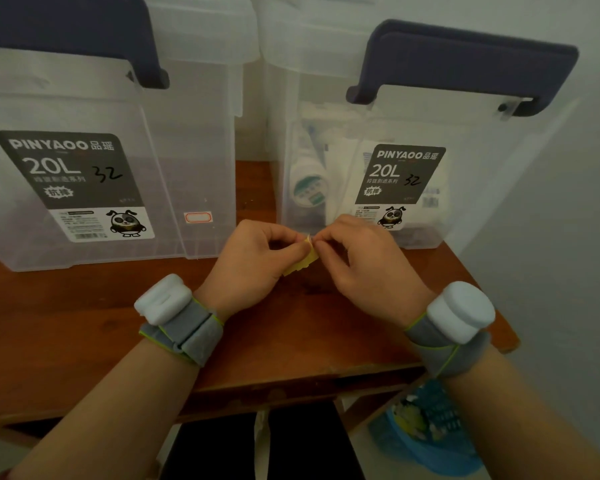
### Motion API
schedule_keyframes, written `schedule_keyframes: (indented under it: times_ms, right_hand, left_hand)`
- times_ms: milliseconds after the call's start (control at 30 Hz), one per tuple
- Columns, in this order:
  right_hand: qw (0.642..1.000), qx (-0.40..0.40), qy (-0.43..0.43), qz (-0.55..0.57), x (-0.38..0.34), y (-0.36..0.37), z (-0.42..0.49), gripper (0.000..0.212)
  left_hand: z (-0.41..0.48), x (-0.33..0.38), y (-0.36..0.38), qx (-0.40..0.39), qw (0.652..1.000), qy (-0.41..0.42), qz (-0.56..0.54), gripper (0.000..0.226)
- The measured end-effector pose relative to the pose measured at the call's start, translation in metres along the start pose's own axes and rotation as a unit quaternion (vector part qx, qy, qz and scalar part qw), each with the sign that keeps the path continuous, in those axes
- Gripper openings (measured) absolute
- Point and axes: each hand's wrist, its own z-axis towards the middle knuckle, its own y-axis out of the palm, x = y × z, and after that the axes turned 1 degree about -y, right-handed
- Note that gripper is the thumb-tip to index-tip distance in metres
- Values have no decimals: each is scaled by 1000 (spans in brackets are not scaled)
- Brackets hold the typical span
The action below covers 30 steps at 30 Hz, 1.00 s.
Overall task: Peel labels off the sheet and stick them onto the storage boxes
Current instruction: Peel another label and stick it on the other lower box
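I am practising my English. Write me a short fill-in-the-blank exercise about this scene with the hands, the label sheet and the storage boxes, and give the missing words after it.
1. The left hand and the right hand both pinch a small ____ label sheet.
2. A red-bordered label is already stuck on the ____ storage box.
3. On the dark sticker of the other box, the handwritten number is ____.

Missing words: yellow; left; 32.

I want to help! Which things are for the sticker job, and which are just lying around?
For the job: label sheet, pinched by left hand and right hand; left box, with a red-edged label; right box.
Just lying about: blue basket, down by the table.
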Motion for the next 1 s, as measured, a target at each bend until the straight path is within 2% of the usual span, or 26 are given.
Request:
schedule_keyframes:
  times_ms: [500,1000]
  right_hand:
    - [997,-10,-24,-69,-6,1,2,21]
    - [999,-19,-12,-32,-2,0,2,16]
  left_hand:
    - [-1,1,1,2,1000,14,18,10]
    - [0,-3,2,0,1000,19,10,10]
